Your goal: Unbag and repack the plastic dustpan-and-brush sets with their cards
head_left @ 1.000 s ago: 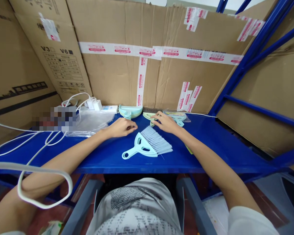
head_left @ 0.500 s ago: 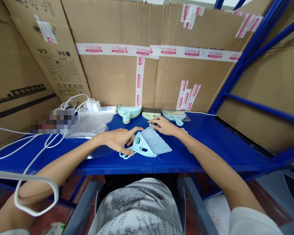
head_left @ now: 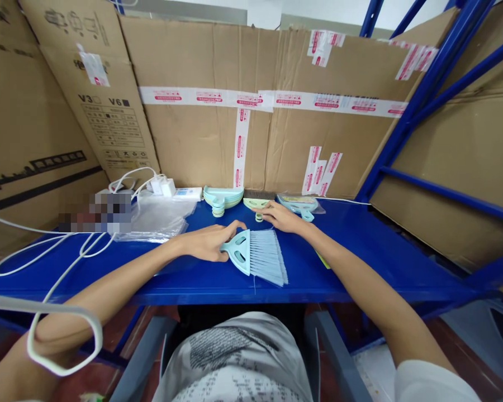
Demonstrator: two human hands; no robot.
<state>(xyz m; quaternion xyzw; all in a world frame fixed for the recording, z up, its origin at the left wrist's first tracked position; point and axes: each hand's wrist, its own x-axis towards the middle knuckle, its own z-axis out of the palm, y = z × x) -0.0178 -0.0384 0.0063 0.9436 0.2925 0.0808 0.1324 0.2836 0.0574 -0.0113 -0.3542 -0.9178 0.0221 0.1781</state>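
My left hand is closed around the handle end of a light blue hand brush. The brush's pale bristles point to the right over the blue table, with one stray bristle hanging toward the front edge. My right hand is above the bristle tips, fingers stretched out to the left and holding nothing. Its fingertips overlap a green hand brush behind; whether they touch it I cannot tell. A stack of light blue and green dustpans stands left of the green brush.
A bagged blue dustpan set lies at the back right. Clear plastic bags, white cables and a white charger occupy the left side. Taped cardboard walls the back; a blue metal frame rises at right.
The light blue brush has turned clockwise, so its bristles now point right and slightly toward me. My left hand has closed around its handle. My right hand stays near the green brush.
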